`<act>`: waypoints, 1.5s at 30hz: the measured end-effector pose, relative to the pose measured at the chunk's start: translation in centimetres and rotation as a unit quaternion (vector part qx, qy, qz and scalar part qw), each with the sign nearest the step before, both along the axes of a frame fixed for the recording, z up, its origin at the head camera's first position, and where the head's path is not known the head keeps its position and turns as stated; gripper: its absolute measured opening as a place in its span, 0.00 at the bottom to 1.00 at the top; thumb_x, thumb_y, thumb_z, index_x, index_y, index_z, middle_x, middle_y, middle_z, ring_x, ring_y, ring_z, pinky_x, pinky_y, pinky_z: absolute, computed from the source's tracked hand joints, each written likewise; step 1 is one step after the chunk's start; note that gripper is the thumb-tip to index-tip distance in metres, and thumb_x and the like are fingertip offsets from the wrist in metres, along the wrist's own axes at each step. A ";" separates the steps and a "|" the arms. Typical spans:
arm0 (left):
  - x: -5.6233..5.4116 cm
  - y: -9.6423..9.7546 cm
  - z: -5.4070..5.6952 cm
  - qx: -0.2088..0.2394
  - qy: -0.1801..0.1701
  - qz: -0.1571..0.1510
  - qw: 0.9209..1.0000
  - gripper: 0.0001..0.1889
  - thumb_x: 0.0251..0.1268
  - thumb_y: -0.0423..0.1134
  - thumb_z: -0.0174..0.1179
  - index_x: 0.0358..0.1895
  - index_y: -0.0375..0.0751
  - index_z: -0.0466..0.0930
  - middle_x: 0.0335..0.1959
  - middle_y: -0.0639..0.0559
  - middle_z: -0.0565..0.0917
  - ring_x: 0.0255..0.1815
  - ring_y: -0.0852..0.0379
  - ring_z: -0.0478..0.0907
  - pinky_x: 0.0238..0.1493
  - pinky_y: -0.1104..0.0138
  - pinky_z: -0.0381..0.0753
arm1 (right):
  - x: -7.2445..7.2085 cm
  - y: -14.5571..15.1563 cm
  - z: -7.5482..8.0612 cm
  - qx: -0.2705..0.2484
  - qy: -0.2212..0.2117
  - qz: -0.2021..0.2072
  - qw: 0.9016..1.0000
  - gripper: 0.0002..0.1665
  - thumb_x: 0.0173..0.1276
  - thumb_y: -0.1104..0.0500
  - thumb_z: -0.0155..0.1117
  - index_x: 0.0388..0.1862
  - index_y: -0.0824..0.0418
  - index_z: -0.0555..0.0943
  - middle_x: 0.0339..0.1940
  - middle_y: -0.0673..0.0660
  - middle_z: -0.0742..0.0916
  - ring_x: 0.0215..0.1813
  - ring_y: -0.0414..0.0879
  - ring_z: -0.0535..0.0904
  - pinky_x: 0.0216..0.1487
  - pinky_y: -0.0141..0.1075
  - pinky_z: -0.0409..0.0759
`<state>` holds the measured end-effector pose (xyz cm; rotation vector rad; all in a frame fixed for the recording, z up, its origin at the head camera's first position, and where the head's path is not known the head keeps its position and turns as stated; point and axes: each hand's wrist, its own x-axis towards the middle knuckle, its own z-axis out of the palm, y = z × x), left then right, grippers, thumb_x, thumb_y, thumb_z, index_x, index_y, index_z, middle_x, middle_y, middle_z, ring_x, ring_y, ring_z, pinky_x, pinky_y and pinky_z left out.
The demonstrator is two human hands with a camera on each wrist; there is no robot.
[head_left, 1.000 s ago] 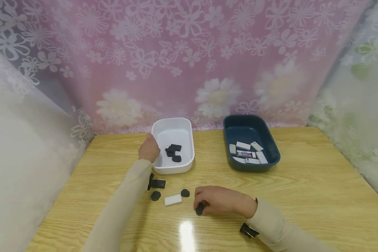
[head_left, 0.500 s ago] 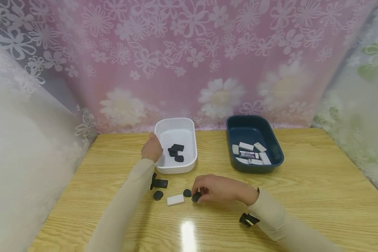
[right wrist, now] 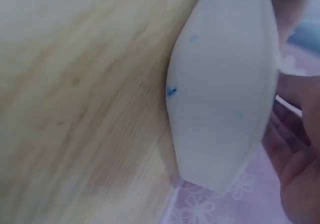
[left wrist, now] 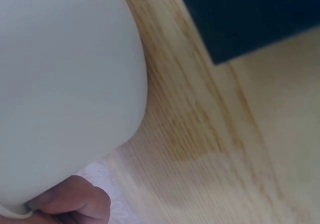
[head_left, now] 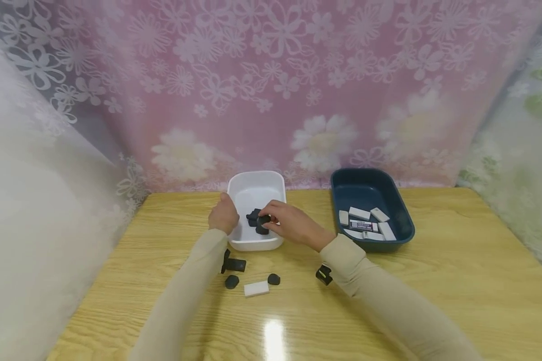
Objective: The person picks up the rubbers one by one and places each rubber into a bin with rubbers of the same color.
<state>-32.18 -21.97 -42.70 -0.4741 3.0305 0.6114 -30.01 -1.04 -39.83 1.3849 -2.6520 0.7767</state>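
Black piece (head_left: pixel 264 220) sits pinched in our right hand (head_left: pixel 293 224), over the white tray (head_left: pixel 255 245) near the far edge of the desk (head_left: pixel 479 260) — left hand (head_left: pixel 223 214) grips its left rim. We judge: steady that rim, release low — clear of the dark pieces (head_left: pixel 253 214) inside.

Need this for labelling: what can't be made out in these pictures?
Head: print on wrapped block, too small.
Head: part of the dark piece, behind the right hand.
Left wrist: rest of the left hand, cut off at bottom.
Right wrist: inside of the white tub, hidden by its wall.
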 end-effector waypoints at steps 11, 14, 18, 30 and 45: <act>0.4 0.2 0.1 0.000 0.002 0.007 1.000 0.23 0.66 0.33 0.55 0.59 0.29 0.58 0.37 0.36 0.80 0.35 0.42 0.81 0.34 0.54 0.80 | -2.4 -3.5 -0.4 0.150 -0.018 -0.099 0.984 0.12 0.65 0.62 0.66 0.46 0.62 0.81 0.42 0.56 0.83 0.44 0.48 0.80 0.44 0.40 0.78; 0.3 0.2 0.2 0.001 0.004 0.008 1.000 0.23 0.66 0.33 0.55 0.59 0.29 0.58 0.37 0.36 0.80 0.36 0.42 0.81 0.34 0.54 0.80 | -2.5 -4.1 -0.5 0.187 -0.007 -0.123 0.975 0.08 0.66 0.63 0.65 0.43 0.62 0.81 0.38 0.56 0.83 0.40 0.48 0.79 0.41 0.40 0.78; 0.3 0.3 0.1 0.002 0.000 0.008 1.000 0.23 0.66 0.33 0.54 0.59 0.29 0.58 0.36 0.36 0.81 0.36 0.42 0.81 0.35 0.54 0.80 | -2.4 -4.7 -0.9 0.219 -0.007 -0.149 0.964 0.04 0.69 0.64 0.60 0.40 0.62 0.80 0.35 0.57 0.82 0.37 0.49 0.79 0.39 0.41 0.78; -0.1 0.0 -0.1 0.008 0.008 0.010 1.000 0.23 0.65 0.33 0.57 0.58 0.30 0.59 0.40 0.35 0.81 0.39 0.40 0.81 0.37 0.52 0.80 | -2.7 -5.2 -1.0 0.222 -0.047 -0.164 0.960 0.05 0.67 0.62 0.63 0.39 0.63 0.80 0.37 0.58 0.83 0.38 0.49 0.80 0.40 0.42 0.79; 0.0 0.1 0.1 0.011 -0.001 0.014 1.000 0.23 0.66 0.33 0.55 0.59 0.31 0.58 0.40 0.36 0.81 0.39 0.41 0.81 0.38 0.53 0.80 | -2.3 -4.4 0.0 0.212 -0.055 -0.082 0.972 0.05 0.68 0.62 0.62 0.35 0.63 0.82 0.36 0.56 0.80 0.38 0.46 0.74 0.44 0.39 0.75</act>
